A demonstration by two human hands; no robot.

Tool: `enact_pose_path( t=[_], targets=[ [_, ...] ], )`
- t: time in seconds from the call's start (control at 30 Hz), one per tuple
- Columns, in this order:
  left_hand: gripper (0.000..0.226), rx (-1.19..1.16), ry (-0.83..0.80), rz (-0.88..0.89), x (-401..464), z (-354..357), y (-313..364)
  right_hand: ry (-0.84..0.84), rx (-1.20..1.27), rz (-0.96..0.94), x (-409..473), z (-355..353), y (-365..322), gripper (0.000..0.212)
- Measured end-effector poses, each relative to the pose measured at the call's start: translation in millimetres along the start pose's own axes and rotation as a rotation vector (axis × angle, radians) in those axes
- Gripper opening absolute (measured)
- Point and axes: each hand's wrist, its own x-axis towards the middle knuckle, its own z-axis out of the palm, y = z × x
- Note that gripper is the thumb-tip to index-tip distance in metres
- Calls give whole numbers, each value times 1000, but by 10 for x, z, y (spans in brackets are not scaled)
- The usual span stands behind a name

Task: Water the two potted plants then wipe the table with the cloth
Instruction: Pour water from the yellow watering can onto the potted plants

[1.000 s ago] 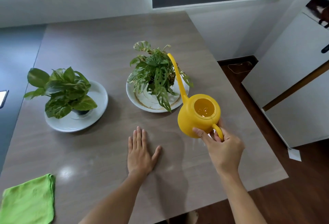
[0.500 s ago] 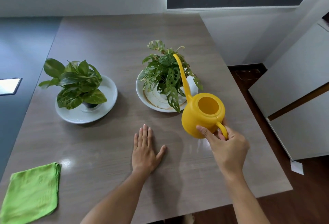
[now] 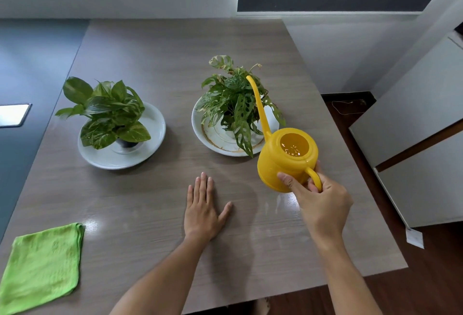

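Note:
My right hand (image 3: 323, 204) grips the handle of a yellow watering can (image 3: 285, 156), held above the table with its long spout reaching up over the right potted plant (image 3: 235, 104). Water shows inside the can. That plant has holed leaves and stands on a white plate (image 3: 218, 139). The left potted plant (image 3: 107, 114) has broad variegated leaves and stands on another white plate (image 3: 150, 149). My left hand (image 3: 203, 209) rests flat on the table (image 3: 150, 202), fingers straight. A folded green cloth (image 3: 42, 264) lies at the table's near left corner.
The table's right edge runs close to the watering can, with dark wood floor (image 3: 426, 277) beyond. White cabinets (image 3: 413, 139) stand to the right. A white wall lies behind the table, and a dark surface (image 3: 25, 76) borders its left side.
The watering can has shifted slightly with my right hand, spout still over the right plant. My left hand has stayed flat on the table. The camera view has moved a little.

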Motion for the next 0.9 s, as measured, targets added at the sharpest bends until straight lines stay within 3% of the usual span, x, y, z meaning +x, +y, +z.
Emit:
enact_pose_path(
  t=[0.33, 0.57, 0.9],
  targets=[
    [95, 13, -5, 0, 4, 17, -8, 19, -66, -29, 6, -84, -88, 45],
    [95, 5, -1, -1, 4, 29, -14, 12, -59, -31, -13, -116, -115, 57],
    [96, -2, -6, -6, 17, 38, -16, -15, -71, -51, -69, -156, -183, 43]
  ],
)
